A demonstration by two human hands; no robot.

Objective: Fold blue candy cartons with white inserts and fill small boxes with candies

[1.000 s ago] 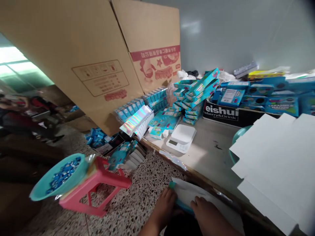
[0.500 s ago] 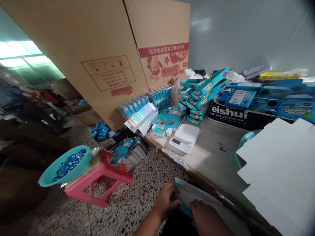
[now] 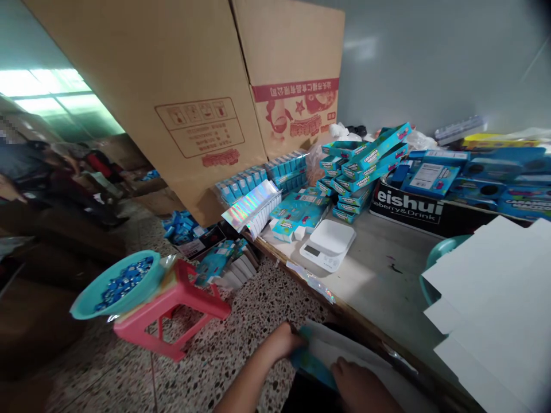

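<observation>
Low in front of me, below the table edge, is a partly folded blue-and-white cardboard box (image 3: pixel 313 368). My left hand (image 3: pixel 287 339) is closed on its far left end, the fingertips partly hidden behind the card. Nearer to me, my right hand (image 3: pixel 359 383) grips the lower edge, its fingers curled over the blue side. The white inner face of the card slants away to the right, alongside the table edge. A white kitchen scale (image 3: pixel 329 244) lies on the table beyond my hands.
White flat card blanks (image 3: pixel 499 310) cover the table's right side, partly over a teal bowl (image 3: pixel 430 269). Blue cartons (image 3: pixel 355 183) are stacked behind the scale. A red stool (image 3: pixel 172 304) bears a teal basin (image 3: pixel 81 301) of blue-wrapped pieces. Large brown boxes (image 3: pixel 185 69) tower behind.
My left hand's fingers have curled in at the box's left end, and more of the blue side now shows between my hands. The view has shifted slightly.
</observation>
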